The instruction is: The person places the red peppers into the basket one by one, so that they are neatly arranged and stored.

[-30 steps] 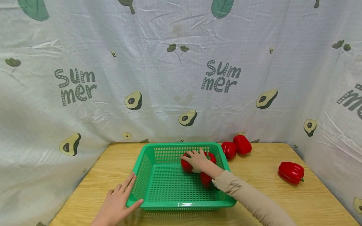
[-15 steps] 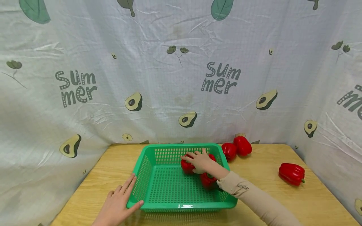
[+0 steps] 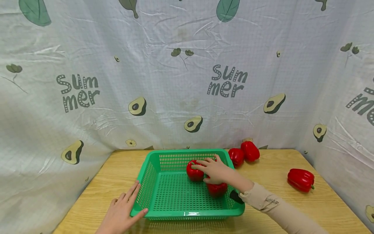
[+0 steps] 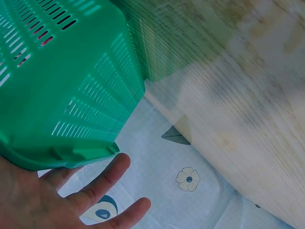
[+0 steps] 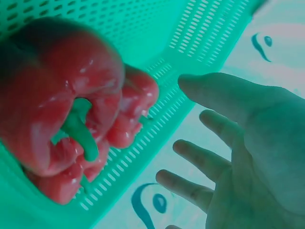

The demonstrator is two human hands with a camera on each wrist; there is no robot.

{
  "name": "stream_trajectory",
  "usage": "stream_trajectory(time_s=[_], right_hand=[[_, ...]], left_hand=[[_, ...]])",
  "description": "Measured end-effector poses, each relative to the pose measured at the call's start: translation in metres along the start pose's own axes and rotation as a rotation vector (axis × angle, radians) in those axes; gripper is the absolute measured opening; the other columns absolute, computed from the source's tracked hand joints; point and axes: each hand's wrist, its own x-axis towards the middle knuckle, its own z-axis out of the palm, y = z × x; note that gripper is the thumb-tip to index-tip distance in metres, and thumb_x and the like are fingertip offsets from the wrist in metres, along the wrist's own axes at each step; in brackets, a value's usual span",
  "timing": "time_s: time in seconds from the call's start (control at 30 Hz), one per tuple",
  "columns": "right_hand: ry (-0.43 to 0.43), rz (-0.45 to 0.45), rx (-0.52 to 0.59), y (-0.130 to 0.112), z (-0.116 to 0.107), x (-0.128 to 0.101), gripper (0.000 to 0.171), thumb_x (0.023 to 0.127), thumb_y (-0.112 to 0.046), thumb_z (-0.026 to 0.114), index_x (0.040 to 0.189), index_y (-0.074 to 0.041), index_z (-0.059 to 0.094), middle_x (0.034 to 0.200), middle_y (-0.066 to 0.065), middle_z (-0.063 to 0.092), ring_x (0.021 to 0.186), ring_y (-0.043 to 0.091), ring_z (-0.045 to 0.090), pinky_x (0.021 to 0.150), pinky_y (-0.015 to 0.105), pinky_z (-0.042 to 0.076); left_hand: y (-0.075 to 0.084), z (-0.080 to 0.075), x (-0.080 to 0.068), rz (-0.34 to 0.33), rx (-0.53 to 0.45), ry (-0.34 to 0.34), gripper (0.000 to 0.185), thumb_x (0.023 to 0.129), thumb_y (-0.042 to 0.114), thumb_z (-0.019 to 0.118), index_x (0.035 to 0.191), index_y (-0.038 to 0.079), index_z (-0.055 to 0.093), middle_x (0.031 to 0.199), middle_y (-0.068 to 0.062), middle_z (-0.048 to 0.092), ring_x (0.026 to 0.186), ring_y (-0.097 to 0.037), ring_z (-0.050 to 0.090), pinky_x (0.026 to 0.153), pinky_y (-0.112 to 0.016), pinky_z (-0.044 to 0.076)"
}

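Peppers (image 3: 195,171) lie in a green basket (image 3: 163,195) near the desk's (image 3: 292,208) front edge, toward the basket's far right corner. The right hand (image 3: 214,169) hovers over them, its grip open, fingers spread, holding nothing. The left hand (image 3: 121,211) rests flat against the basket's front left corner. Three more peppers (image 3: 301,178) lie toward the desk's right edge.

basket (image 3: 175,191): showing green, slotted with a grid of holes
peppers (image 3: 195,171): glowing red, stems green
table (image 3: 292,204): showing light wood grain
backdrop cloth (image 3: 163,81): displaying white, printed with avocados, leaves, "summer"
sleeve (image 3: 271,208): showing beige
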Motion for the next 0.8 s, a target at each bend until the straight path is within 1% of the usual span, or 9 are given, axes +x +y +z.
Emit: stream_trajectory(time_s=[0.17,0.27,0.4,0.57,0.67,0.73,0.8], right_hand=[[0.069,-0.029,-0.014,0.004,-0.002,-0.018,0.058,0.080,-0.028,0.062,0.134,-0.023,0.040,0.137,0.004,0.044,0.119,0.028,0.042,0.092,0.058,0.027],[0.094,-0.040,0.001,0.008,-0.001,-0.029,0.057,0.081,-0.027,0.062,0.134,-0.022,0.041,0.136,0.004,0.045,0.119,0.028,0.042,0.093,0.059,0.026],[0.144,-0.064,0.019,0.013,0.002,-0.043,0.053,0.083,-0.024,0.060,0.133,-0.021,0.043,0.133,0.004,0.047,0.117,0.026,0.043,0.094,0.058,0.027],[0.205,-0.084,-0.009,0.020,0.010,-0.059,0.052,0.083,-0.024,0.061,0.132,-0.021,0.044,0.129,0.004,0.051,0.112,0.024,0.045,0.089,0.055,0.031],[0.256,-0.104,-0.033,0.026,0.016,-0.067,0.052,0.081,-0.026,0.063,0.130,-0.020,0.046,0.125,0.003,0.054,0.106,0.020,0.046,0.083,0.047,0.033],[0.305,-0.121,-0.055,0.030,0.021,-0.072,0.051,0.080,-0.027,0.064,0.128,-0.020,0.049,0.122,0.001,0.056,0.102,0.018,0.046,0.079,0.042,0.033],[0.360,-0.136,-0.059,0.034,0.026,-0.079,0.049,0.079,-0.027,0.066,0.125,-0.019,0.052,0.117,-0.001,0.058,0.099,0.016,0.046,0.077,0.039,0.032]], left_hand=[[0.000,0.000,-0.001,0.004,0.001,0.011,0.079,0.078,0.059,0.054,0.138,0.011,0.035,0.141,-0.007,0.037,0.103,-0.036,0.054,0.071,-0.057,0.040],[0.000,0.000,-0.001,0.004,0.006,0.012,0.079,0.078,0.059,0.054,0.138,0.012,0.035,0.141,-0.007,0.037,0.102,-0.035,0.054,0.071,-0.057,0.040],[-0.001,0.000,-0.001,0.003,0.006,0.005,0.079,0.078,0.059,0.054,0.138,0.012,0.035,0.141,-0.007,0.037,0.103,-0.034,0.053,0.071,-0.057,0.040],[-0.001,0.000,0.000,0.005,0.004,0.000,0.079,0.078,0.059,0.053,0.138,0.011,0.035,0.142,-0.007,0.036,0.102,-0.034,0.053,0.070,-0.057,0.040],[-0.001,0.000,0.001,0.009,0.004,0.004,0.079,0.078,0.059,0.053,0.138,0.010,0.035,0.142,-0.008,0.036,0.101,-0.034,0.054,0.069,-0.056,0.041],[-0.001,0.000,0.001,0.011,0.003,0.005,0.079,0.078,0.059,0.053,0.138,0.010,0.035,0.142,-0.008,0.036,0.101,-0.033,0.054,0.068,-0.056,0.041],[-0.001,0.000,0.001,0.009,0.004,-0.008,0.080,0.078,0.059,0.053,0.139,0.010,0.034,0.142,-0.008,0.036,0.102,-0.034,0.053,0.069,-0.057,0.041]])
